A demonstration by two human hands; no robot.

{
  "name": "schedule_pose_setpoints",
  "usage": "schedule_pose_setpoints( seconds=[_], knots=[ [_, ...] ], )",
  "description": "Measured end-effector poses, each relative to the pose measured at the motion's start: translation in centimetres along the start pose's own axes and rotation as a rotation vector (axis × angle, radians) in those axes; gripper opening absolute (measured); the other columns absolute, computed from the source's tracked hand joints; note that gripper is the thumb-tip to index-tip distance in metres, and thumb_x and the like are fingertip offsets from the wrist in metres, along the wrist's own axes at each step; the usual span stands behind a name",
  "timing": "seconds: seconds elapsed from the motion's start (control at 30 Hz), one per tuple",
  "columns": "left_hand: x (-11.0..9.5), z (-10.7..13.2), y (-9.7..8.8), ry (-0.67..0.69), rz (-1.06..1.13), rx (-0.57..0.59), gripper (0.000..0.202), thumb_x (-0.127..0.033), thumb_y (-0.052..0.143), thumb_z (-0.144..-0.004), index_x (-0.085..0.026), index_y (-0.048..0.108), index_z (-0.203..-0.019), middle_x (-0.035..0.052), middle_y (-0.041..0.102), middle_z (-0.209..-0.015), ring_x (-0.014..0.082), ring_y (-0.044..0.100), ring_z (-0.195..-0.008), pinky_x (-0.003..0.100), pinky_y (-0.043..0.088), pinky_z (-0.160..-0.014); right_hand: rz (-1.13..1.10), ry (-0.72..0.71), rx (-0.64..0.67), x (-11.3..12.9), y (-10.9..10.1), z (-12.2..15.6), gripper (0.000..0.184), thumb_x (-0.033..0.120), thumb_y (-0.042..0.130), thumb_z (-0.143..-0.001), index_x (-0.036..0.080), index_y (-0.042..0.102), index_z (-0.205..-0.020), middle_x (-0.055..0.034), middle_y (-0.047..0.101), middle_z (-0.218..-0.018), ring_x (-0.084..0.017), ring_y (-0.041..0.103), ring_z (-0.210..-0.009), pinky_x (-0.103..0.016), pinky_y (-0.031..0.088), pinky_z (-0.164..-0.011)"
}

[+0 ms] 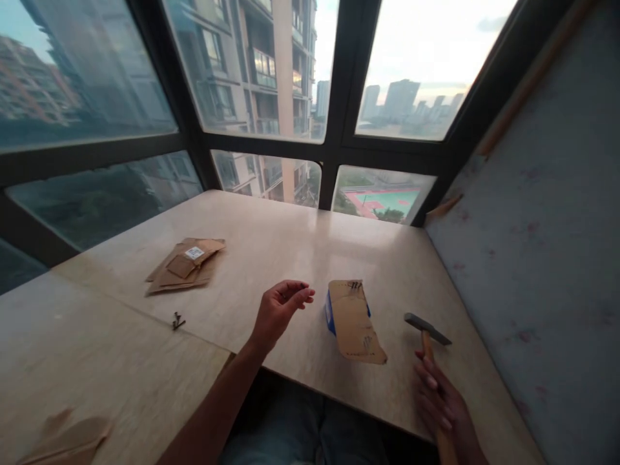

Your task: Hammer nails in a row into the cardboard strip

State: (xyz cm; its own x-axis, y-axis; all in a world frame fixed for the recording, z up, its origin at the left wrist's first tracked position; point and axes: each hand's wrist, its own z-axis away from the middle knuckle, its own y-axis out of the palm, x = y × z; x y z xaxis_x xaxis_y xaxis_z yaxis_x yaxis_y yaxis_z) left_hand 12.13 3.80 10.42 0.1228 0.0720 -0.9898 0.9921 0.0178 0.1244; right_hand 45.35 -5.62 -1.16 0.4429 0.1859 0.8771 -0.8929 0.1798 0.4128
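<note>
My left hand (283, 309) is raised over the tabletop, thumb and fingers pinched together. A tiny dark thing shows at its fingertips, too small to name. Just right of it lies a piece of brown cardboard (349, 320) on top of a blue object (330, 314). Several thin dark nails or screws (356, 285) show at the cardboard's far end, with dark marks nearer me. At the lower right my right hand (438, 397), slightly blurred, is closed around the wooden handle of a hammer (427, 329). The hammer's metal head is beyond the fingers, low over or on the table.
Several small screws or nails (177, 320) lie on the table (271, 232) at left. Behind them is a stack of brown paper envelopes (186, 274) with a white label. More brown paper (72, 442) is at lower left. Windows (252, 71) and a patterned wall (523, 258) border the table.
</note>
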Motion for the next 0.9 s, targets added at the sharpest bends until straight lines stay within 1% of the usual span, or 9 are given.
schedule_pose_setpoints(
  seconds=[0.07,0.17,0.27,0.37,0.5,0.6,0.77,0.9],
  knots=[
    [0.8,-1.7,1.9,0.082,-0.122,0.054,0.023,-0.036,0.072,-0.075,-0.015,0.072,-0.086,0.0095,0.074,-0.091,0.0188,0.068,-0.083,0.029,0.054,-0.072,-0.111,0.003,-0.003,-0.4,-0.1,0.0,0.028,0.045,0.070,-0.079,0.024,0.067,-0.096,0.0109,0.044,-0.057,0.002,0.016,-0.021,-0.008,0.020,-0.020],
    [2.3,-4.1,4.0,0.204,-0.328,0.093,0.018,-0.034,0.070,-0.077,-0.018,0.074,-0.083,0.0099,0.072,-0.106,0.0219,0.066,-0.099,0.036,0.052,-0.085,-0.283,0.034,0.059,-1.0,-0.5,-0.3,0.028,0.036,0.074,-0.077,0.022,0.066,-0.100,0.0118,0.047,-0.058,0.004,0.013,-0.022,-0.007,0.020,-0.019],
    [3.7,-5.9,5.5,0.270,-0.480,0.095,0.012,-0.029,0.071,-0.076,-0.020,0.076,-0.083,0.0098,0.070,-0.112,0.0234,0.062,-0.108,0.043,0.046,-0.098,-0.407,0.069,0.123,-1.5,-1.0,-0.5,0.025,0.029,0.072,-0.081,0.022,0.065,-0.104,0.0119,0.051,-0.060,0.004,0.013,-0.022,-0.007,0.024,-0.019],
    [4.8,-7.0,6.5,0.294,-0.568,0.108,0.009,-0.023,0.071,-0.076,-0.021,0.077,-0.083,0.0100,0.068,-0.116,0.0241,0.057,-0.116,0.045,0.041,-0.104,-0.455,0.083,0.161,-1.6,-1.1,-0.6,0.022,0.027,0.068,-0.086,0.022,0.063,-0.106,0.0113,0.052,-0.061,0.003,0.014,-0.022,-0.008,0.029,-0.019],
    [6.0,-7.7,7.0,0.232,-0.629,0.136,0.011,-0.024,0.071,-0.077,-0.023,0.078,-0.086,0.0100,0.064,-0.125,0.0265,0.048,-0.127,0.047,0.037,-0.108,-0.467,0.083,0.179,-1.4,-0.9,-0.4,0.022,0.027,0.066,-0.087,0.021,0.062,-0.107,0.0110,0.052,-0.062,0.004,0.008,-0.024,-0.008,0.030,-0.020],
    [6.8,-8.0,7.0,0.161,-0.631,0.142,0.013,-0.027,0.071,-0.077,-0.024,0.078,-0.088,0.0098,0.061,-0.130,0.0287,0.045,-0.131,0.051,0.034,-0.109,-0.473,0.087,0.164,-1.3,-0.7,-0.3,0.021,0.026,0.065,-0.087,0.021,0.061,-0.107,0.0111,0.051,-0.062,0.004,0.006,-0.025,-0.008,0.030,-0.020],
    [7.1,-8.3,7.0,0.098,-0.540,0.207,0.020,-0.031,0.071,-0.076,-0.023,0.078,-0.093,0.0115,0.057,-0.135,0.0283,0.048,-0.129,0.046,0.035,-0.109,-0.468,0.095,0.124,-1.3,-0.5,-0.1,0.022,0.027,0.065,-0.088,0.021,0.061,-0.109,0.0113,0.050,-0.062,0.003,0.005,-0.026,-0.008,0.028,-0.019],
    [6.9,-8.5,7.0,0.084,-0.500,0.232,0.021,-0.032,0.071,-0.075,-0.022,0.078,-0.091,0.0127,0.057,-0.134,0.0281,0.049,-0.128,0.045,0.034,-0.111,-0.456,0.090,0.114,-1.0,-0.2,0.1,0.021,0.028,0.063,-0.089,0.022,0.060,-0.109,0.0112,0.049,-0.062,0.003,0.007,-0.025,-0.008,0.029,-0.019]
  ],
)
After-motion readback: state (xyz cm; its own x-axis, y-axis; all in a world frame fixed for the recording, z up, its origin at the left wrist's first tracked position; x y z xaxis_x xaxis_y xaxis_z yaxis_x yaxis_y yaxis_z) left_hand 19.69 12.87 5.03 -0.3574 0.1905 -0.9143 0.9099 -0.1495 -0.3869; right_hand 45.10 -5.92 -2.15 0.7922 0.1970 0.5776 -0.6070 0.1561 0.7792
